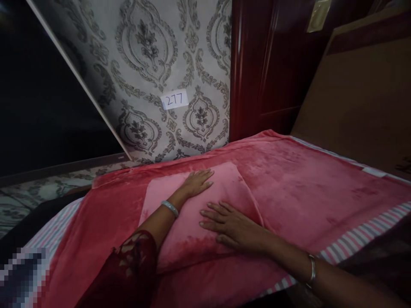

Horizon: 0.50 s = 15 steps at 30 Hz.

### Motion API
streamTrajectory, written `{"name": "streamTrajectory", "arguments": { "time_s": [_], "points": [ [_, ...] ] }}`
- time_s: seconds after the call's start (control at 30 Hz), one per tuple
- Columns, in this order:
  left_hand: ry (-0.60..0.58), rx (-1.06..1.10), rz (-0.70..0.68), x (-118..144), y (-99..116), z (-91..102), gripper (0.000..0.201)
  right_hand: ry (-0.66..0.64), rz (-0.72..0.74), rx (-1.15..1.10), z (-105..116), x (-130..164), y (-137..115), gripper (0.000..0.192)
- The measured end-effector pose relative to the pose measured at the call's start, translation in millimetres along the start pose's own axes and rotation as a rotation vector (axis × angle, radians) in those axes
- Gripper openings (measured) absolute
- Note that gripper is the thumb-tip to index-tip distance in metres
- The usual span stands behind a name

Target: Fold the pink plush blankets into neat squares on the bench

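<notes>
Pink folded flap (192, 214) lies on the red fleece blanket (305, 188); both hands press it flat, fingers spread: left hand (195, 183) toward its far edge, right hand (231, 226) nearer

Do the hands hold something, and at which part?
Nothing is held. The left hand and right hand lie flat, fingers spread, on the folded pink cloth.

FREE: bare pink blanket (321, 188) right of the folded pink cloth (192, 222); smooth, open to the striped sheet (362, 237) edge | BLOCKED: both palms lie flat on the cloth; patterned wall (154, 64) close behind; dark red door (266, 64) at the far corner; brown board (362, 98) along the right
</notes>
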<state>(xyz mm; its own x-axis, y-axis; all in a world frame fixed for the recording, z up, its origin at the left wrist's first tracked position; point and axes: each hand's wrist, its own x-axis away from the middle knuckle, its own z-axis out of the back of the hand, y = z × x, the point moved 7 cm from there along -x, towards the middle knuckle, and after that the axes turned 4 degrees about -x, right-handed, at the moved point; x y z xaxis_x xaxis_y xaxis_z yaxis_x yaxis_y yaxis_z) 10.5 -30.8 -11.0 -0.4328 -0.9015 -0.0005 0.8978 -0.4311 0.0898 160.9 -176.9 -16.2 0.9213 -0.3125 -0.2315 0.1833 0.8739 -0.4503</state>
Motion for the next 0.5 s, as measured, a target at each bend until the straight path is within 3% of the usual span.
{"name": "streamTrajectory", "arguments": {
  "time_s": [0.33, 0.5],
  "points": [
    [0.03, -0.07, 0.015, 5, 6, 4.5, 0.062, 0.002, -0.003, 0.026, -6, -2, 6, 0.053],
    [0.014, -0.123, -0.003, 23, 35, 25.8, 0.062, -0.007, 0.005, 0.071, -9, -4, 7, 0.053]
  ]
}}
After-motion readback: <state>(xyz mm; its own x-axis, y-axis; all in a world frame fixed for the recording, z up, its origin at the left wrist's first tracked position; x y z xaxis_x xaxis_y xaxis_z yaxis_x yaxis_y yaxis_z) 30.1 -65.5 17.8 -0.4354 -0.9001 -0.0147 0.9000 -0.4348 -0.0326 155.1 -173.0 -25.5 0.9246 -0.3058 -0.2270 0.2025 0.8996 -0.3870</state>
